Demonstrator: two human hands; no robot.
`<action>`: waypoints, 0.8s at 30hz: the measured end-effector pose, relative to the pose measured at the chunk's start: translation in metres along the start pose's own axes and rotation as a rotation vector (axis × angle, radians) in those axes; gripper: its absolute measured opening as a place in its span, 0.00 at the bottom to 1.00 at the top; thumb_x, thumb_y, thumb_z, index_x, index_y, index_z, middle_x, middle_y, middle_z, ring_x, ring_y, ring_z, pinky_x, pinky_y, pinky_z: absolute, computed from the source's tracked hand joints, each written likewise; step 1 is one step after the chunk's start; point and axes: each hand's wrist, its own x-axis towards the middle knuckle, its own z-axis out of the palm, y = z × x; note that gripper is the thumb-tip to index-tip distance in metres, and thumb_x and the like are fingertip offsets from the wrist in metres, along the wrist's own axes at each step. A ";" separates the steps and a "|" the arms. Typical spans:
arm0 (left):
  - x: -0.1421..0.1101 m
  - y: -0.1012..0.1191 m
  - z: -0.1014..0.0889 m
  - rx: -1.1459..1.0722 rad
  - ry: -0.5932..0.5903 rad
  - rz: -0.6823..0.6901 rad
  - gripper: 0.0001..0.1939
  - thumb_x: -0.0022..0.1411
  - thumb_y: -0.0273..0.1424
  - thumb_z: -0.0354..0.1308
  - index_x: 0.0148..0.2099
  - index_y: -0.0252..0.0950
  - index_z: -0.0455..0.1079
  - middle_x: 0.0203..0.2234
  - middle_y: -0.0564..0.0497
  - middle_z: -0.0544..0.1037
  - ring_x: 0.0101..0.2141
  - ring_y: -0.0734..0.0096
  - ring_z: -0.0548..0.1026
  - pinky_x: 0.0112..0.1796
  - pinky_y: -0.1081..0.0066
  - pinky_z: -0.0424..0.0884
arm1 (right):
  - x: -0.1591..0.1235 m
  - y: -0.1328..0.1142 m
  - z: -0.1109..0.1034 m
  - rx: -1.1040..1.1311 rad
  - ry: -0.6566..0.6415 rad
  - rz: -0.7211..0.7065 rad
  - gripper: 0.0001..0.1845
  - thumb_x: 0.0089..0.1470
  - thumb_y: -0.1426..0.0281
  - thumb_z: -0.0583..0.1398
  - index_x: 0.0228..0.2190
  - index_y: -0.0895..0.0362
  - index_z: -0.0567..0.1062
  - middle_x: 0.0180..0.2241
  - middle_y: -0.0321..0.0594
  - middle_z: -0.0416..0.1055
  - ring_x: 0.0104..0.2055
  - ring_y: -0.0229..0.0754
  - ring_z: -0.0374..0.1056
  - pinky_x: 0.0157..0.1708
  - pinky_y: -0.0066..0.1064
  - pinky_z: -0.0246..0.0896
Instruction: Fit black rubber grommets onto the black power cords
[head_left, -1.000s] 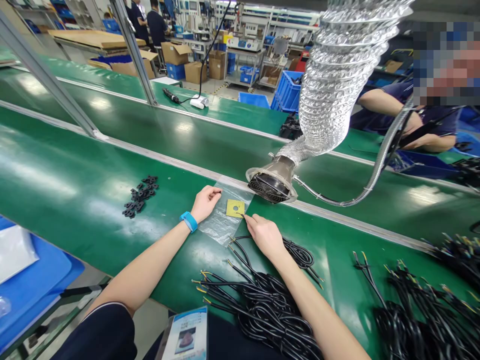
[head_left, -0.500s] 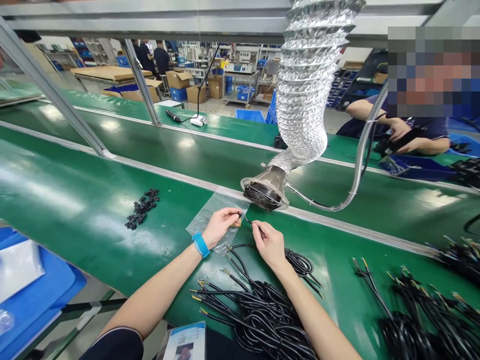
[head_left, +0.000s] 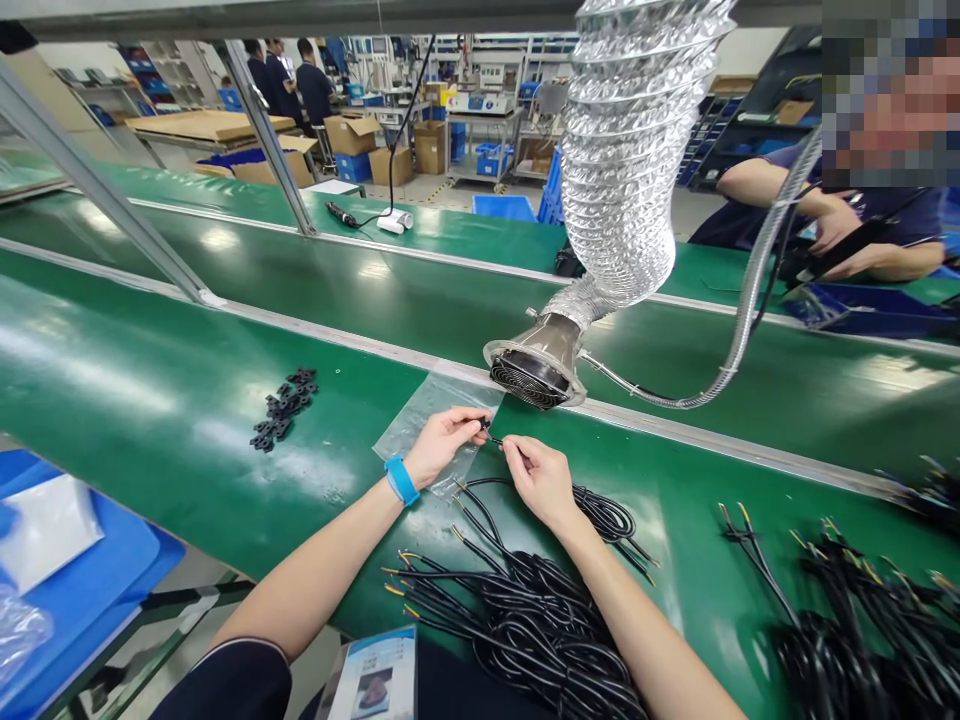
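Note:
My left hand, with a blue wristband, pinches a small black part over a clear plastic bag on the green table. My right hand grips a black cable close to its end. That cable end meets the small part or lies just beside it; I cannot tell whether it is inside. A coiled black cable lies under and beside my right wrist. Nearer my body is a heap of black cables with bare coloured wire ends. Small black plastic pieces lie in a cluster to the left.
A fume extractor hood on a silver flexible duct hangs just beyond my hands. More black cable bundles lie at the right. Blue trays stand at lower left. Across the line, a co-worker's hands hold a dark object.
My hands have come slightly closer, and the cable end has moved up to the small black part. The yellowish tip seen by my left fingers no longer shows. The view has shifted a little.

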 end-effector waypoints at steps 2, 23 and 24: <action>0.000 0.001 0.000 0.014 -0.011 0.007 0.22 0.53 0.43 0.67 0.44 0.33 0.77 0.33 0.45 0.80 0.32 0.68 0.77 0.39 0.67 0.75 | 0.000 0.001 0.001 0.045 0.035 -0.003 0.19 0.63 0.63 0.49 0.32 0.56 0.77 0.31 0.43 0.78 0.31 0.41 0.73 0.34 0.29 0.65; -0.004 0.011 -0.003 0.042 -0.004 -0.139 0.24 0.43 0.39 0.74 0.38 0.28 0.74 0.26 0.45 0.80 0.27 0.67 0.79 0.35 0.65 0.78 | 0.002 0.001 0.001 -0.049 0.214 -0.308 0.09 0.63 0.72 0.55 0.37 0.59 0.76 0.28 0.41 0.73 0.29 0.38 0.67 0.29 0.28 0.61; -0.005 0.011 -0.002 0.042 -0.008 -0.155 0.24 0.42 0.39 0.74 0.37 0.28 0.74 0.25 0.45 0.80 0.28 0.66 0.80 0.35 0.65 0.78 | 0.002 0.001 0.001 -0.079 0.214 -0.333 0.09 0.63 0.72 0.55 0.37 0.59 0.76 0.29 0.42 0.73 0.29 0.38 0.68 0.30 0.28 0.61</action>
